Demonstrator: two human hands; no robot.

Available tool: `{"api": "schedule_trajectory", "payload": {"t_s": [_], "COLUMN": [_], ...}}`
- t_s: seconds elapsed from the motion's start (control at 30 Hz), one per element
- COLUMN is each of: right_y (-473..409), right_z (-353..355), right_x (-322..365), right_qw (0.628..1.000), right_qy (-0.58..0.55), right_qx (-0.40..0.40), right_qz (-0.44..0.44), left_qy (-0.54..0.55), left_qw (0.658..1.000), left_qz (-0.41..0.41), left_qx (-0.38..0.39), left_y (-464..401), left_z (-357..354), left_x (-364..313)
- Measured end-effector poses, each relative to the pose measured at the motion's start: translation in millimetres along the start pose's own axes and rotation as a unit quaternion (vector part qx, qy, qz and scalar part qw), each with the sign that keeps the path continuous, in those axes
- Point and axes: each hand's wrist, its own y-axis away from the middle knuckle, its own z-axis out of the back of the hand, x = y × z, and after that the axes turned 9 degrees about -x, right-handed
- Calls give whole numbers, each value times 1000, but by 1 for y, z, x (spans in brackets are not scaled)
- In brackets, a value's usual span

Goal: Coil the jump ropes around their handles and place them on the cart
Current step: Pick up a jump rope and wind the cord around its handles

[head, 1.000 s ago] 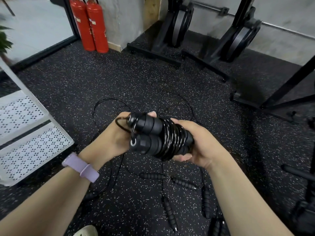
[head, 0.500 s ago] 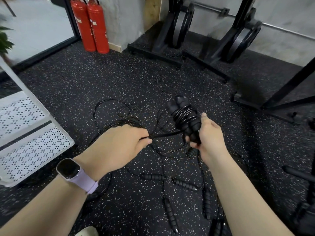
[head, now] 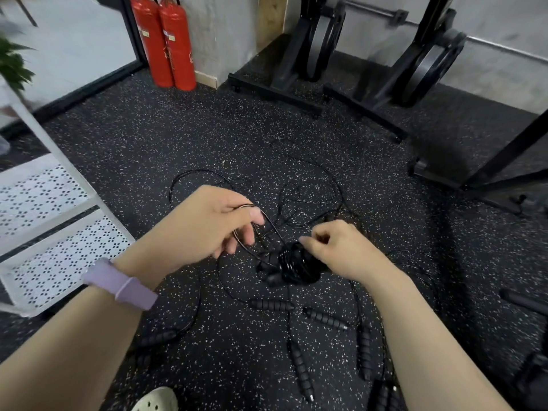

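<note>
Coiled rope bundle lowered, now handles-left under right hand.

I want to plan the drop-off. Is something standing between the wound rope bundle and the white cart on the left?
Nothing solid that I can see. The rope bundle is in the right hand; the left hand and its forearm lie between it and the cart, and loose rope still trails from the bundle.

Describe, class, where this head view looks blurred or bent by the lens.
Head view: the plant at the left edge smears with motion blur; the coiled rope bundle under the right hand is soft; the wide lens bows the cart frame.
</note>
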Motion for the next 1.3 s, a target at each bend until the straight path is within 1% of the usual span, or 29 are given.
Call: {"api": "schedule_trajectory", "payload": {"t_s": [0.1,0.17,0.23,0.3,0.37,0.4,0.43,0.57,0.67,0.7,0.73,0.8,0.83,0.87,0.9,0.93,0.97,1.03,1.07,1.1,1.13,1.2,1.27,1.3], "right_y": [2,3,4,6,10,12,14,21,24,24,25,27,29,30,32,32,32,29,28,27,26,26,26,26], "right_z": [0,1,3,3,2,3,4,14,18,20,21,25,26,27,27,27,27,28,29,29,28,24,20,19], "right_x": [8,10,11,13,19,22,25,29,23,21,18,14,14,16,19,23,27,32,33,33,34,35,38,39], "right_qw": [999,997,995,992,989,987,983,955,943,938,932,918,908,893,870,838,801,736,712,697,692,703,722,729], "right_qy": [-34,-57,-83,-100,-107,-118,-141,-269,-314,-327,-345,-385,-407,-437,-480,-533,-589,-672,-696,-709,-712,-699,-679,-670], "right_qx": [30,28,31,46,64,74,83,97,88,89,91,89,89,93,100,104,101,65,48,39,38,39,45,51], "right_qz": [28,41,54,69,81,84,86,76,67,66,60,43,40,43,50,51,32,-52,-86,-105,-116,-125,-127,-128], "left_qy": [125,214,292,364,443,466,471,406,268,218,192,205,182,160,121,88,84,84,53,16,-21,-94,-161,-194], "left_qw": [986,960,929,897,864,856,856,897,951,964,969,965,974,982,990,995,996,994,995,996,996,992,975,961], "left_qz": [105,177,225,246,235,223,212,175,154,147,143,145,118,96,71,38,27,28,13,-9,-32,-78,-142,-179], "left_qx": [-19,-28,-34,-39,-32,-27,-25,-7,30,41,56,74,67,39,-16,-31,-16,66,80,86,78,24,-51,-84], "left_y": [-4,-7,-8,-7,-4,-3,-2,-5,-8,-8,-8,-5,-2,-1,-1,-2,-4,-4,-6,-5,-3,2,7,8], "left_z": [5,7,9,10,8,6,3,-6,-7,-7,-7,-5,-6,-10,-14,-19,-23,-27,-27,-28,-29,-36,-43,-44], "left_x": [4,6,7,6,3,1,0,0,2,2,2,4,5,7,10,11,9,3,1,0,0,0,2,4]}}
